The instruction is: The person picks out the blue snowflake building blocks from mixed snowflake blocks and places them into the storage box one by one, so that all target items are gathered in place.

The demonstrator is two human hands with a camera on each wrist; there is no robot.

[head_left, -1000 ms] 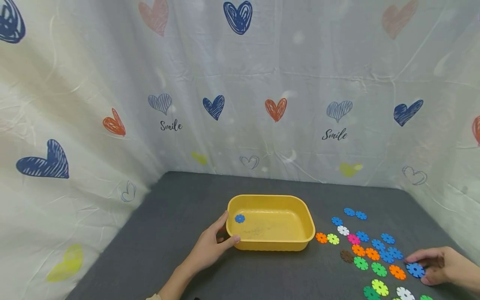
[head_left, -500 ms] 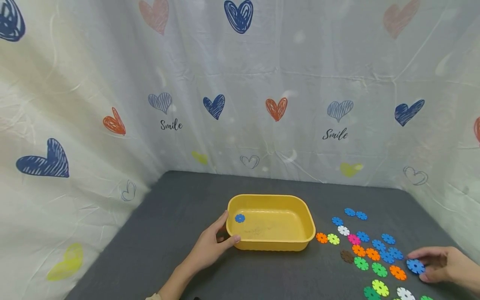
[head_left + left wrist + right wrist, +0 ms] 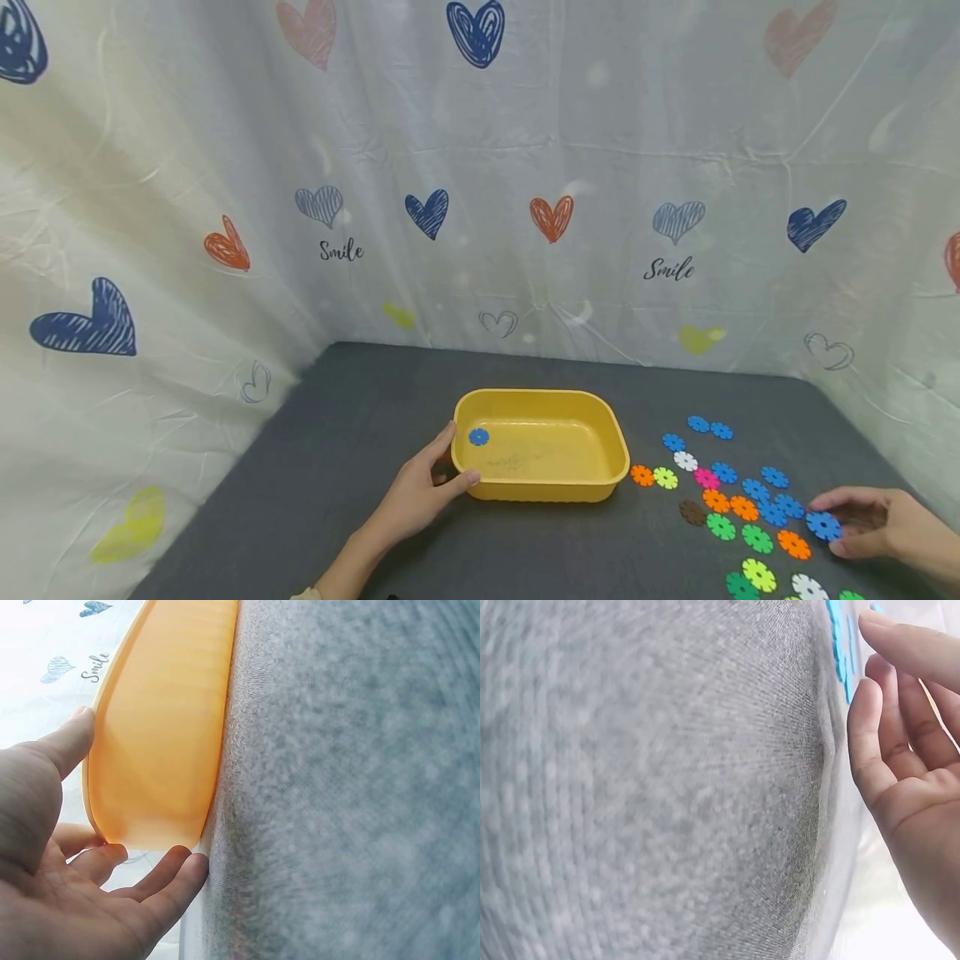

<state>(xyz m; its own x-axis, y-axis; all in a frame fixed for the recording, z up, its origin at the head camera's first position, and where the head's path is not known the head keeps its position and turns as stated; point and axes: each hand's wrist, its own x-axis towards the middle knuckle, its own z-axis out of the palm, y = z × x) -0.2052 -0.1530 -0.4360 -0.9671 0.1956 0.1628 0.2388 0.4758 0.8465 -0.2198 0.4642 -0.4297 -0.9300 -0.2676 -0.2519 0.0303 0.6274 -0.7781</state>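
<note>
One tub gripped, one disc pinched: both hands occupied
In the head view, the yellow tub (image 3: 543, 492) is gripped at its left end by the left hand (image 3: 414, 502); one small blue disc (image 3: 478, 437) lies inside. One held blue disc (image 3: 823, 526) is pinched by the right hand (image 3: 894, 525). Right of the tub, on the tabletop (image 3: 352, 442), are counted eight loose blue discs (image 3: 724, 472), four orange discs (image 3: 794, 544), four green discs (image 3: 757, 538), two white discs (image 3: 685, 461), one pink disc (image 3: 707, 478), one brown disc (image 3: 693, 512) and at least two yellow discs (image 3: 759, 575) (some are cut by the frame). The far edge is bordered by a curtain (image 3: 487, 125); wide room is offered left of the tub, less beyond the right hand. In the left wrist view, the tub's rim is touched by the thumb. In the right wrist view, blue discs are seen edge-on near the fingertips.
</note>
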